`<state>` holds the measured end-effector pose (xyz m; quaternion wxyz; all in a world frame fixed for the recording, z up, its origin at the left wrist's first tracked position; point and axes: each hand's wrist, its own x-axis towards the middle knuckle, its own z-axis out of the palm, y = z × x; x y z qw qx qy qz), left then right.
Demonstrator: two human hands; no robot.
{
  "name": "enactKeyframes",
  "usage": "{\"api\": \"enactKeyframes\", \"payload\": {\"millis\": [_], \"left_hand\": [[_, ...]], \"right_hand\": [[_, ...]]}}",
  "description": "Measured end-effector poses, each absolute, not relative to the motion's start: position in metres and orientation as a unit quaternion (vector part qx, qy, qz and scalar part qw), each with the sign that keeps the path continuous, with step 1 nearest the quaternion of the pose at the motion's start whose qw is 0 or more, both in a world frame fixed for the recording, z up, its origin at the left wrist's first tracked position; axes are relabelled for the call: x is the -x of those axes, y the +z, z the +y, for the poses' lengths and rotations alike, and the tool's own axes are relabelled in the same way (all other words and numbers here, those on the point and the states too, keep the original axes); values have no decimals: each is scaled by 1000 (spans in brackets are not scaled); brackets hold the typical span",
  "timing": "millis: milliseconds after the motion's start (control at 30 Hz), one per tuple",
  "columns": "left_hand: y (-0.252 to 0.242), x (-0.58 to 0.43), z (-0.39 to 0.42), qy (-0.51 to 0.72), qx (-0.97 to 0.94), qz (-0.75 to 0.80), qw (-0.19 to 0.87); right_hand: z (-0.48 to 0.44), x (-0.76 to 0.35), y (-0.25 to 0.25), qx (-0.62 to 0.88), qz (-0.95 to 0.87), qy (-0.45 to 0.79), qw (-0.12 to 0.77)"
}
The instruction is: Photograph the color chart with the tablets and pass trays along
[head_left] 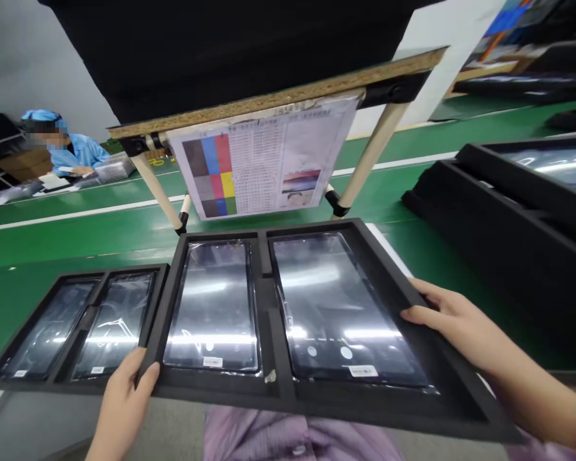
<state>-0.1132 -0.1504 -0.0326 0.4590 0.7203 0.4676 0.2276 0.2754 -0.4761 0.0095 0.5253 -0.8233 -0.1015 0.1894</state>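
A black foam tray [288, 400] is held level in front of me between both hands. Two film-wrapped tablets lie in its recesses: the left tablet [216, 307] and the right tablet [336, 301], each with a small white label near its lower edge. My left hand [127, 390] grips the tray's left edge, thumb on top. On the opposite side my right hand [454, 320] pinches the right edge, its other fingers partly hidden beneath. Beside my left hand sits a second foam tray [84, 326], also holding two wrapped tablets.
Stacked black foam trays [518, 224] stand on the green bench [388, 186] at right. A stand with pale posts [372, 153] carries a printed sheet [264, 160] behind my tray. A person in blue [79, 150] sits at the far left.
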Motion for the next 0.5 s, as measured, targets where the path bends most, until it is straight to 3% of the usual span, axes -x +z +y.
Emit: {"api": "enactKeyframes", "payload": {"millis": [100, 233, 500], "left_hand": [[-37, 110, -156, 240, -709, 496, 440], [-45, 112, -171, 236, -677, 516, 468], [-53, 104, -180, 259, -664, 508, 484]], "right_hand": [[-476, -281, 4, 846, -132, 136, 498], [-472, -281, 11, 822, -49, 190, 535], [-470, -285, 12, 823, 15, 215, 526]]}}
